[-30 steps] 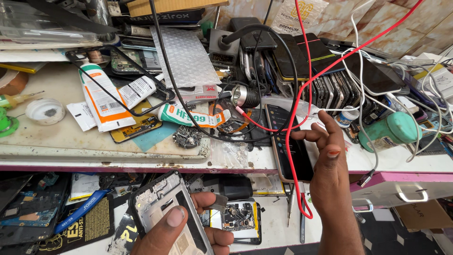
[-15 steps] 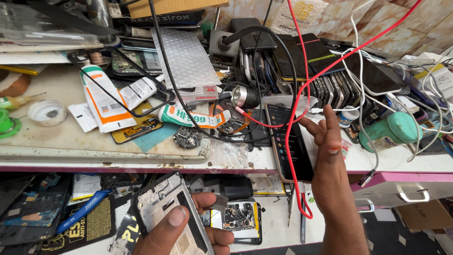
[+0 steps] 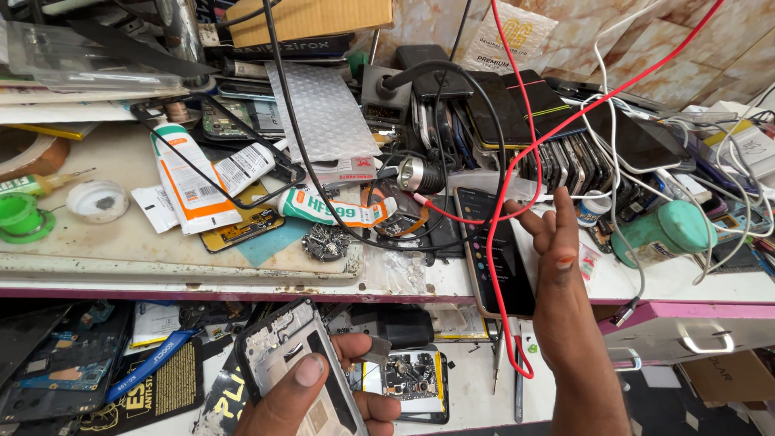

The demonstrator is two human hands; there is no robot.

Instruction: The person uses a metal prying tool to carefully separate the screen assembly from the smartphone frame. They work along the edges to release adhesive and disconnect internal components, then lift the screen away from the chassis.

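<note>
My left hand [image 3: 323,396] grips an opened phone frame [image 3: 286,355] at the bottom of the view, thumb pressed on its inner side. My right hand [image 3: 557,266] is raised at the front edge of the workbench [image 3: 121,262], fingers spread and holding nothing. Just left of it a phone with a lit dark screen [image 3: 496,250] lies on the bench, with a red cable [image 3: 517,186] looping across it and hanging down past the edge. A silver plug tip [image 3: 626,311] of a white cable dangles to the right of my wrist.
The bench is crowded: glue tubes [image 3: 194,173], a green tape holder [image 3: 20,218], a row of upright phones [image 3: 565,161], tangled black and white cables, a teal tool [image 3: 666,230]. A lower shelf holds circuit boards [image 3: 412,379] and phone parts.
My right hand has risen slightly and opened, its fingers now spread upward beside the lit phone. The left hand with the phone frame has stayed where it was.
</note>
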